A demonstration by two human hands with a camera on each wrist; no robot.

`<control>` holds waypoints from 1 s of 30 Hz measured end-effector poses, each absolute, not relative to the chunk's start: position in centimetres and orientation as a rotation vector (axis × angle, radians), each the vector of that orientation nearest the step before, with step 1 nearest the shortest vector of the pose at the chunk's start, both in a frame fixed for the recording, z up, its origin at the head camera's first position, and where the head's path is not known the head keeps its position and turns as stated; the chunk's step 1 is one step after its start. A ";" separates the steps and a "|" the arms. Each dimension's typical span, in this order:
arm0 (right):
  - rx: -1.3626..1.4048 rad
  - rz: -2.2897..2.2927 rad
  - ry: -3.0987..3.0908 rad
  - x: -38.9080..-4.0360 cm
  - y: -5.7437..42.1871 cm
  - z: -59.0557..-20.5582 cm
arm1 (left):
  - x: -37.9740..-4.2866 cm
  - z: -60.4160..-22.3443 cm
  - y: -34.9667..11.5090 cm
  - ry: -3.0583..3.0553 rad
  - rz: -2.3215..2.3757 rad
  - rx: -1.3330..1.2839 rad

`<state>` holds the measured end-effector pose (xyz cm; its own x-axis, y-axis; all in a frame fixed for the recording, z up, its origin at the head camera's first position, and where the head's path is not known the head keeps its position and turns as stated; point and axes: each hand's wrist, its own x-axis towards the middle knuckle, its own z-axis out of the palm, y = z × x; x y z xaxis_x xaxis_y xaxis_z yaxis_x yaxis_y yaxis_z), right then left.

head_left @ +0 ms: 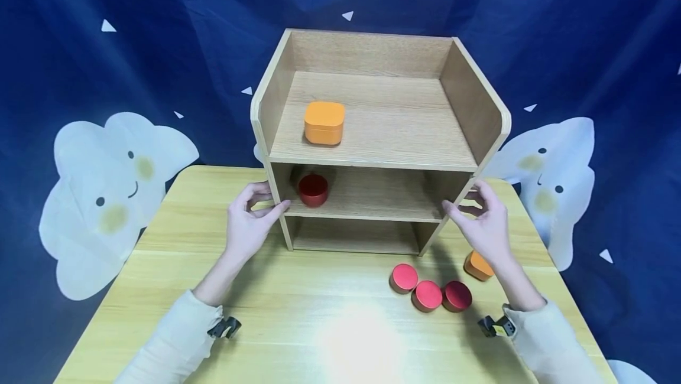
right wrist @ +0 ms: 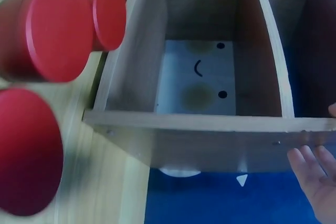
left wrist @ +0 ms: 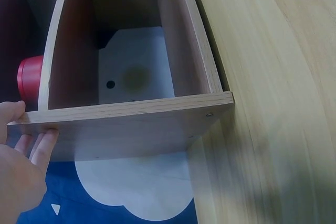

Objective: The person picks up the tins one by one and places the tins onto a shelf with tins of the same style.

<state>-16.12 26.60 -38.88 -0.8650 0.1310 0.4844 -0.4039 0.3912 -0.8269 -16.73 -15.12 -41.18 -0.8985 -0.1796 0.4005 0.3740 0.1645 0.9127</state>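
Observation:
A small wooden shelf (head_left: 367, 118) with an open top tier and two levels below stands on the table. My left hand (head_left: 250, 218) pinches its left side panel, thumb on the front edge and fingers against the outer face (left wrist: 37, 150). On the other side, my right hand (head_left: 485, 218) grips the right panel the same way, its fingers (right wrist: 310, 166) on the outside. An orange box (head_left: 324, 123) with rounded corners sits on the top tier, left of centre. Below it, a red round tin (head_left: 313, 189) stands at the left of the middle level.
In front of the shelf, to the right, several red round tins lie close together, one (head_left: 427, 296) in the middle. Another orange box (head_left: 479, 266) is partly hidden by my right wrist. A blue curtain (head_left: 213, 29) with cloud shapes hangs behind the wooden table (head_left: 175, 242).

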 end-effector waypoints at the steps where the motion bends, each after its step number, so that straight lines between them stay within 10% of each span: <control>1: 0.248 1.471 -2.198 -16.0 26.8 -38.9 | -16.7 -41.2 -15.2 -2.027 -1.784 -0.184; 30: 0.550 0.532 -2.633 -10.2 32.5 -38.7 | -16.7 -41.1 -15.2 -2.030 -1.799 -0.220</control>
